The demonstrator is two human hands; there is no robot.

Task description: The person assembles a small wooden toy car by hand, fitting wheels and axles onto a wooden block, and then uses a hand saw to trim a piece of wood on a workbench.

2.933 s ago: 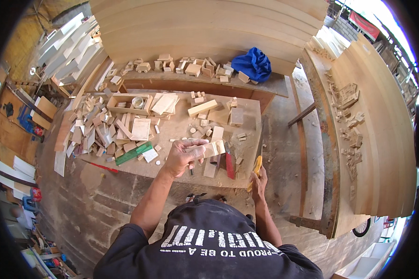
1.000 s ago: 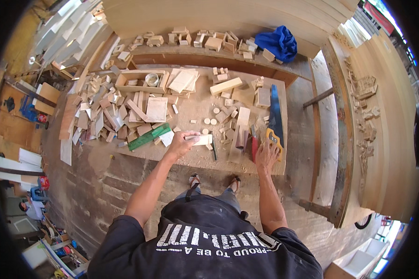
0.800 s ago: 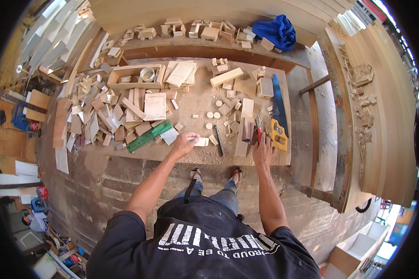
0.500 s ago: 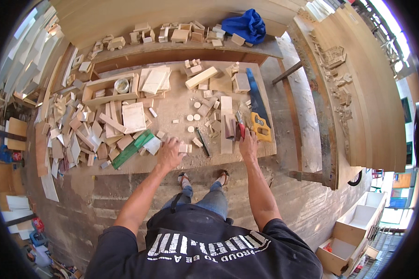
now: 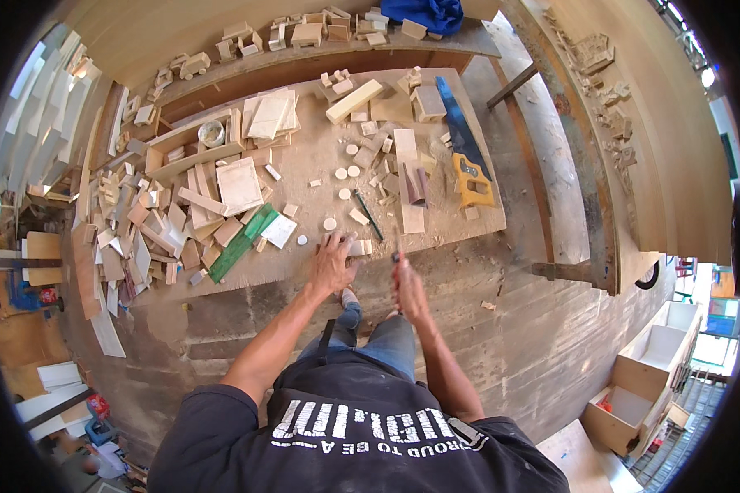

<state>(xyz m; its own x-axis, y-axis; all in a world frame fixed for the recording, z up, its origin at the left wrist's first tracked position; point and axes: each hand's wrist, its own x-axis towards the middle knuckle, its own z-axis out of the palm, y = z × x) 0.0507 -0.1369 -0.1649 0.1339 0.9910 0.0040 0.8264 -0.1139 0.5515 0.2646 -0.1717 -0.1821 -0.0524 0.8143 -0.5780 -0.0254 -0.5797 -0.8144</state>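
At the near edge of the wooden workbench (image 5: pixel 296 197), my left hand (image 5: pixel 332 264) is closed on a small pale wooden block (image 5: pixel 361 247). My right hand (image 5: pixel 408 292), a little blurred, is wrapped round a slim red-handled tool (image 5: pixel 397 257) in front of the bench edge; the kind of tool cannot be made out. Past the block lie a dark green pencil-like stick (image 5: pixel 368 215) and several round wooden discs (image 5: pixel 344 194). A brown curved piece (image 5: pixel 416 185) rests on a pale board (image 5: pixel 405 148). Right of it is a handsaw (image 5: pixel 472 174) with a yellow handle.
Wood offcuts (image 5: pixel 152 226) heap up at the left, beside a green strip (image 5: pixel 242 245). Behind them stands an open wooden box (image 5: pixel 158 167) with a jar inside. Wooden toy vehicles (image 5: pixel 307 34) and a blue cloth (image 5: pixel 426 15) sit on the back shelf.
My right hand has drawn back from beside the saw toward me, bringing the red-handled tool past the bench edge. My left hand keeps the block near the edge. The view has shifted.
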